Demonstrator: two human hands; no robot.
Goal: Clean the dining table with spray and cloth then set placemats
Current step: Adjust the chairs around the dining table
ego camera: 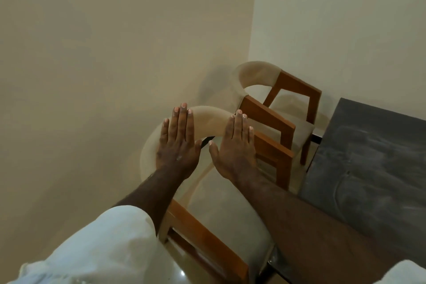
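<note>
Cream wall (115, 53); one dark table (373, 168), edge running away rightward; two chairs alongside: near chair (214, 203), far chair (255, 74); left hand (178, 145), right hand (237, 147) flat, holding nothing.

Home dining corner, two cushioned wooden chairs (272, 117) against plain cream walls (92, 53), dark stone-look worktop (373, 157) beside them

The dark table (373, 168) is cut off by the right edge.
</note>
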